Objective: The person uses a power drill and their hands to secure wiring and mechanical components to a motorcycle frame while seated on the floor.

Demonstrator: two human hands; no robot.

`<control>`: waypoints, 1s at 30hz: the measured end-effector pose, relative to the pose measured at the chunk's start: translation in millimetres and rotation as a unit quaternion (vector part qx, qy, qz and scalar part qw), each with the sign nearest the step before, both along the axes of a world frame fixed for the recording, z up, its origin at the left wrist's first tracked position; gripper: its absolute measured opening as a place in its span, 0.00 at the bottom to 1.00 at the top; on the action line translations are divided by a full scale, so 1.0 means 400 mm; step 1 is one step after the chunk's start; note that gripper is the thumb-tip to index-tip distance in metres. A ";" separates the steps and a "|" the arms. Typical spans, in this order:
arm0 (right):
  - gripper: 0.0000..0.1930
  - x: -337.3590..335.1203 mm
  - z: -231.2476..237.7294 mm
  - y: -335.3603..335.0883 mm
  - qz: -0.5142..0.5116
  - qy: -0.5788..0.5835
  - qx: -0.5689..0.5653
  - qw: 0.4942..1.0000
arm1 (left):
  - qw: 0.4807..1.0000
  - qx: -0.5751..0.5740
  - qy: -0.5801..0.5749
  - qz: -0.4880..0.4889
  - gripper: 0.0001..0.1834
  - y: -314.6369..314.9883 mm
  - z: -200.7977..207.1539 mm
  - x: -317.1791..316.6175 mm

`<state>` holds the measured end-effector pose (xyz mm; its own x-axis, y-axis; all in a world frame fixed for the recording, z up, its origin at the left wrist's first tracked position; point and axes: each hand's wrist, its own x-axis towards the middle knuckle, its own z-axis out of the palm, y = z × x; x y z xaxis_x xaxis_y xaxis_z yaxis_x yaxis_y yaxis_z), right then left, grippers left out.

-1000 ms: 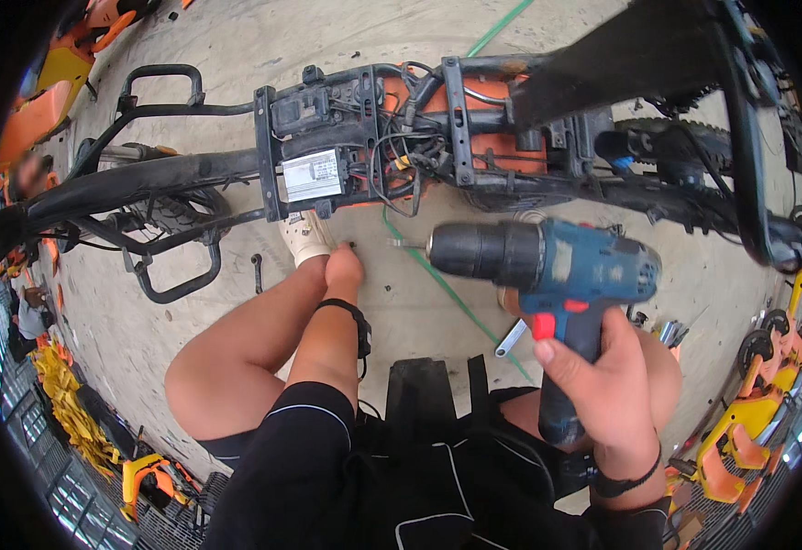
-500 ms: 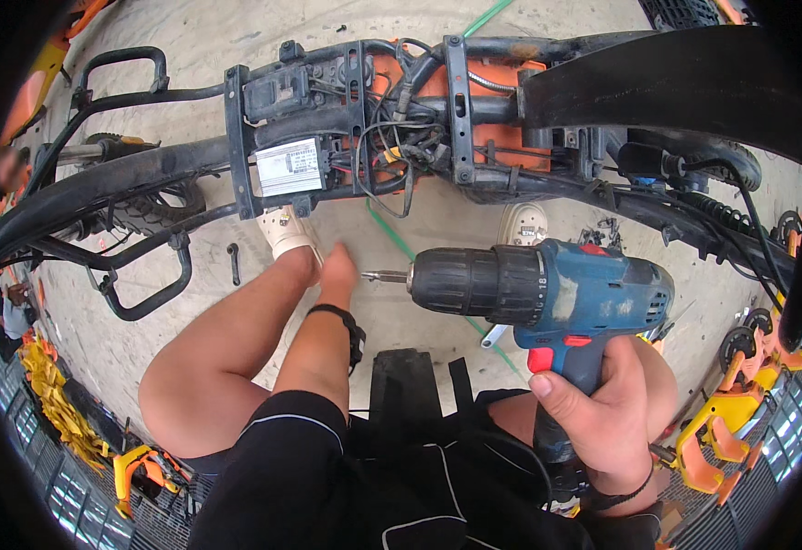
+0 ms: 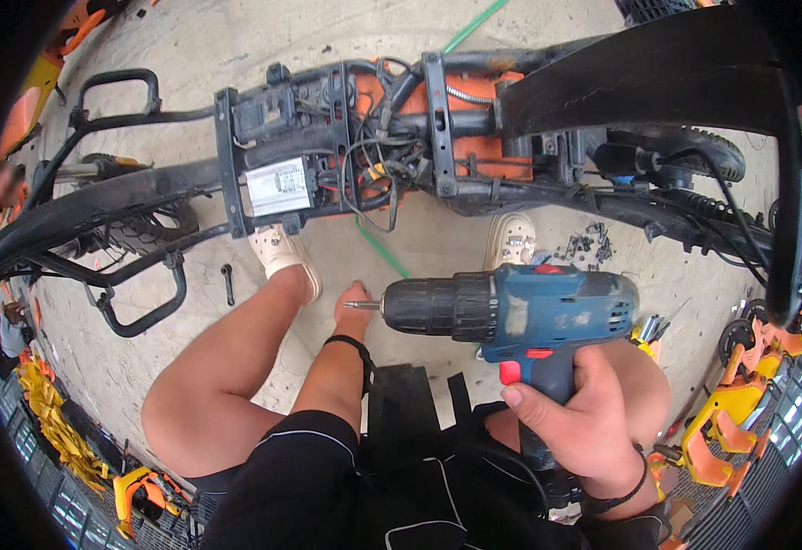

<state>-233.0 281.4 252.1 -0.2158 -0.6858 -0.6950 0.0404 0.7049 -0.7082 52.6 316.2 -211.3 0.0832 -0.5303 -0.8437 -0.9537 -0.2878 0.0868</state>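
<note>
My right hand is wrapped round the handle of a blue and black cordless drill with a red trigger. The drill lies level across the view, and its metal driver bit points left. Behind the bit's tip in this view is my left hand, reaching down between my legs with a black band on the wrist. Its fingers are hidden, so I cannot tell whether it touches or holds anything. Ahead of both hands stretches a black tubular vehicle frame with bundled wires and a silver controller box.
A small dark wrench-like tool lies on the concrete floor at left. Loose small screws are scattered beyond the drill. A green strap runs under the frame. Orange and yellow parts stand at the right.
The drill has moved left and slightly down in the view, still in my right hand. My left hand has shifted lower and a little right, and the bit now overlaps it. The view has shifted slightly.
</note>
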 end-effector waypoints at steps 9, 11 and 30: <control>0.23 0.026 0.005 -0.031 0.098 0.117 0.001 0.988 | 0.975 0.055 0.213 0.013 0.19 -0.108 0.080 -0.035; 0.24 0.046 0.002 -0.033 0.060 0.103 -0.109 0.987 | 0.958 0.069 0.275 0.043 0.18 -0.173 0.191 -0.091; 0.20 0.024 0.059 0.036 -0.169 -0.263 -0.414 0.855 | 0.644 0.032 0.733 0.215 0.11 -0.393 1.193 -0.178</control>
